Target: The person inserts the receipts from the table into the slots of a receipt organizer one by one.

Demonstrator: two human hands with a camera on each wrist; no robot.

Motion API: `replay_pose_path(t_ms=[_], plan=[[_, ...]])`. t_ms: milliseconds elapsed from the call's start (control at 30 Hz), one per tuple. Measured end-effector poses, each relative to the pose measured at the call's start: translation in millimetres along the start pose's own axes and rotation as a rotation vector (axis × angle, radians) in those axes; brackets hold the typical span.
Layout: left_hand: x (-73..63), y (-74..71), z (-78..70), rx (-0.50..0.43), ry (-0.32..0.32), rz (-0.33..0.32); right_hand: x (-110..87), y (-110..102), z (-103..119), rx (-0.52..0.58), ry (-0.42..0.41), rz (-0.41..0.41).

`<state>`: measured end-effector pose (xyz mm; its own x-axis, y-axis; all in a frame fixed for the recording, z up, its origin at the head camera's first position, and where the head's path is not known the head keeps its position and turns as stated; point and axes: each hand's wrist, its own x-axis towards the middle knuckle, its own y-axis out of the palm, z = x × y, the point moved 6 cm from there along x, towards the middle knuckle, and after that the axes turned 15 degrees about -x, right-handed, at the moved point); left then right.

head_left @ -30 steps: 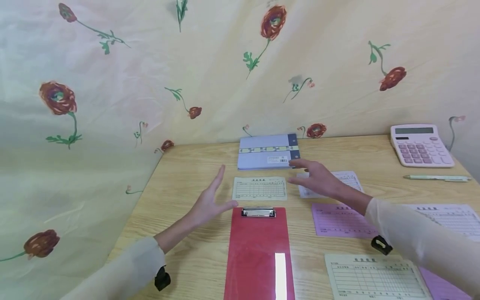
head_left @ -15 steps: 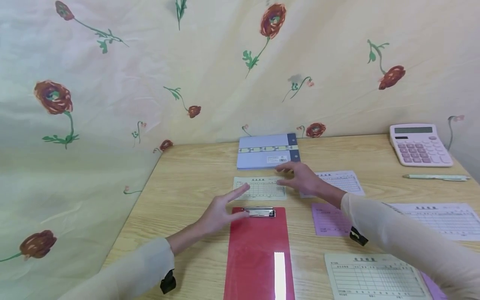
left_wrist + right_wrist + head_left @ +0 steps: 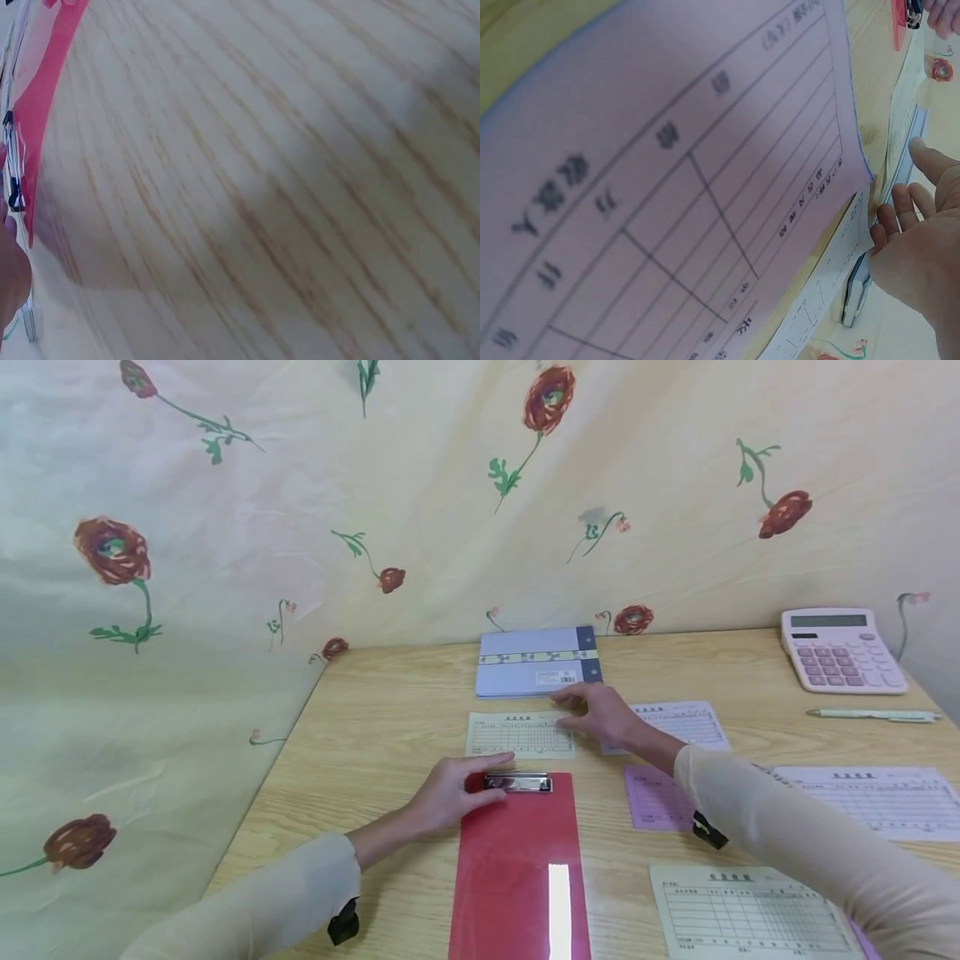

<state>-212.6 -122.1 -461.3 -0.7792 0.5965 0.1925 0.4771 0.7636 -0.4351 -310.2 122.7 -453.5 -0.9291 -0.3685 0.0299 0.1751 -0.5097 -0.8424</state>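
Note:
A red clipboard [image 3: 513, 852] lies flat on the wooden table, its metal clip [image 3: 525, 783] at the far end. My left hand [image 3: 448, 789] reaches in from the left, thumb and extended fingers spread over the left end of the clip. Just beyond the clip is a pale green printed form [image 3: 517, 739]. My right hand [image 3: 606, 720] hovers by that form's right edge, its fingers loosely bent and holding nothing. In the right wrist view a gap shows between the right hand's thumb [image 3: 928, 159] and fingers. Only part of the left hand [image 3: 11, 277] appears in the left wrist view.
A blue notebook [image 3: 528, 664] lies at the table's back edge. Under and beside the right arm are a white form [image 3: 686, 722], a purple form [image 3: 652, 797], a wider white form [image 3: 877, 797] and a larger green form [image 3: 742, 910]. A calculator [image 3: 843, 652] and pen [image 3: 870, 715] lie far right.
My left hand has moved right and down from the left of the clipboard to its clip. My right hand has shifted left, from over the white form to the green form's right edge.

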Motion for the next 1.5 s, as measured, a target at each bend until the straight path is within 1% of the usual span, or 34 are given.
replay_pose_path(t_ms=[200, 433, 633, 767, 900, 1000, 1100, 1200, 1333, 1433, 1500], plan=[[1.5, 0.9, 0.9, 0.030, 0.055, -0.022, 0.2, 1.5, -0.4, -0.012, -0.013, 0.002], [4.0, 3.6, 4.3, 0.057, 0.084, -0.027, 0.9, 3.1, -3.6, -0.015, -0.022, -0.015], [6.0, 9.3, 5.5, 0.083, 0.128, -0.038, -1.1, 1.3, -6.4, -0.016, -0.015, -0.017], [5.8, 12.3, 5.4, 0.111, 0.144, -0.056, -1.2, 1.5, -6.7, -0.025, -0.015, -0.019], [4.5, 13.2, 4.5, 0.101, 0.144, -0.067, 0.0, 2.5, -6.5, -0.040, -0.027, -0.026], [3.1, 13.6, 3.1, 0.106, 0.160, -0.072, 1.5, 3.2, -6.8, -0.047, -0.024, -0.017], [1.6, 14.2, 1.6, 0.138, 0.201, -0.073, 3.7, 3.3, -5.9, -0.054, -0.027, -0.001], [-0.1, 15.3, 0.7, 0.179, 0.259, -0.065, 5.9, 2.7, -4.7, -0.062, -0.029, 0.022], [-3.3, 16.2, 0.3, 0.268, 0.348, -0.055, 7.7, 2.1, -3.7, -0.072, -0.013, 0.052], [-4.8, 15.9, -0.3, 0.319, 0.374, -0.049, 8.5, 2.2, -2.7, -0.071, -0.001, 0.058], [-5.0, 15.6, -0.6, 0.332, 0.372, -0.042, 8.9, 2.0, -1.9, -0.071, 0.005, 0.052]])
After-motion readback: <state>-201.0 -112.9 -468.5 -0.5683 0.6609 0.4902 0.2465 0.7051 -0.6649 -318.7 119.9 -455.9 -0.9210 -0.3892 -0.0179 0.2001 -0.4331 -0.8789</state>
